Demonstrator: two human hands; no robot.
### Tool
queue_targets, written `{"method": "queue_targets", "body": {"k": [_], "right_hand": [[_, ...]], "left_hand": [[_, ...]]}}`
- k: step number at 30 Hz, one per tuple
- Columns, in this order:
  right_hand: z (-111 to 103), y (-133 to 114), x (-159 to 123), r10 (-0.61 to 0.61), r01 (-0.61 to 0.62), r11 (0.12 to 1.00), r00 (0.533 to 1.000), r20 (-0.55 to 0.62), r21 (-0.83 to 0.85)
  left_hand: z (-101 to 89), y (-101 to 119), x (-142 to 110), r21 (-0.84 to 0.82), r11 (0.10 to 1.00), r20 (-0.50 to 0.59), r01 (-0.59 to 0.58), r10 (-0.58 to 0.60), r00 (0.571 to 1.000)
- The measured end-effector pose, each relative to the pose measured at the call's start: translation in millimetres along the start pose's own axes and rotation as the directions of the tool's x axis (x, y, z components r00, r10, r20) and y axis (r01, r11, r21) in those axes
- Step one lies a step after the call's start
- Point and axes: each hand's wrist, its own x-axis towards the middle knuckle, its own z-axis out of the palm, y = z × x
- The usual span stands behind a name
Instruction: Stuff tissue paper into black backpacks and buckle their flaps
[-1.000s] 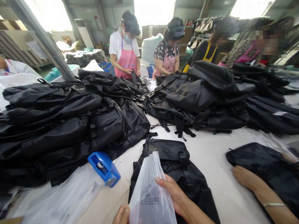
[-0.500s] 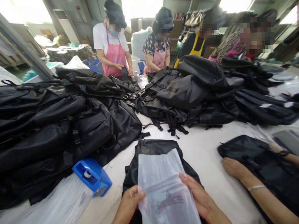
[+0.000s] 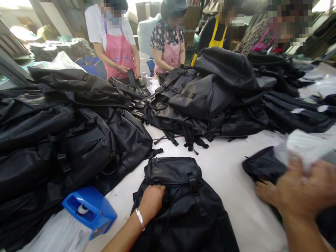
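A black backpack (image 3: 184, 213) lies on the white table in front of me, its zipped top flap (image 3: 173, 170) toward the far side. My left hand (image 3: 153, 200), with a silvery bracelet on the wrist, is closed on the backpack just below the flap; its fingertips are partly hidden. Out to the right, my right hand (image 3: 306, 189) is closed around a bunched clear plastic bag (image 3: 306, 145), slightly blurred. It hangs in front of a second black bag (image 3: 259, 165) and partly covers a co-worker's hand (image 3: 265, 190) there.
A blue tape dispenser (image 3: 91, 209) stands at the left beside a stack of clear plastic bags (image 3: 56, 240). Piles of black backpacks (image 3: 86, 140) fill the left and the far side (image 3: 202, 99). Several people in aprons (image 3: 118, 54) stand across the table.
The plastic bag, held by both hands over the backpack before, is now bunched in my right hand at the far right. My left hand has let it go and moved onto the backpack.
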Motion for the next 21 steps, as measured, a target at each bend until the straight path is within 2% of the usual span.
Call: {"method": "queue_targets", "body": {"k": [1,2,3,4,6,9,12,14,15,16,17,18,20,21], "right_hand": [[17,-11,-8,-0.241,0.227,0.962,0.967,-0.082,-0.154],[36,-19,-19,-0.452,0.42,0.866,0.889,-0.068,-0.27],[57,-26,-32,-0.586,0.562,0.771,0.81,0.012,-0.3],[77,-30,-49,-0.645,0.647,0.718,0.757,0.104,-0.257],[113,-34,-87,-0.662,0.707,0.7,0.696,0.28,-0.103],[151,-31,-146,-0.602,0.674,0.735,0.602,0.525,0.069],[173,-20,-183,-0.477,0.629,0.767,0.428,0.767,0.126],[184,-11,-188,-0.376,0.605,0.788,0.332,0.865,0.11],[190,-7,-186,-0.338,0.593,0.8,0.318,0.886,0.093],[195,-3,-182,-0.316,0.574,0.815,0.327,0.891,0.078],[200,0,-177,-0.304,0.539,0.839,0.361,0.882,0.069],[206,4,-172,-0.298,0.489,0.87,0.413,0.861,0.066],[217,10,-163,-0.275,0.377,0.923,0.52,0.809,0.071],[222,13,-160,-0.256,0.323,0.943,0.556,0.791,0.079]], "left_hand": [[4.1,2,0,0.037,0.999,0.004,0.012,-0.012,1.0],[7.8,4,0,0.093,0.995,0.004,0.027,-0.028,1.0],[11.0,5,-2,0.159,0.986,-0.006,0.045,-0.045,0.999],[13.6,5,-3,0.224,0.972,-0.027,0.064,-0.059,0.998],[15.3,2,-3,0.299,0.951,-0.086,0.084,-0.06,0.994],[3.9,-9,8,0.224,0.973,-0.163,0.06,-0.023,0.986],[-22.1,-20,29,0.061,0.997,-0.164,-0.048,0.058,0.985],[-38.7,-26,43,-0.004,0.994,-0.161,-0.108,0.106,0.981],[-44.6,-29,48,-0.014,0.992,-0.161,-0.125,0.121,0.979],[-48.0,-30,52,-0.019,0.991,-0.165,-0.135,0.13,0.978],[-49.0,-32,55,-0.03,0.989,-0.172,-0.146,0.138,0.975],[-47.5,-33,58,-0.045,0.986,-0.173,-0.16,0.15,0.973],[-38.9,-33,59,-0.058,0.988,-0.182,-0.145,0.132,0.974],[-32.8,-33,60,-0.05,0.991,-0.181,-0.122,0.111,0.977]]}}
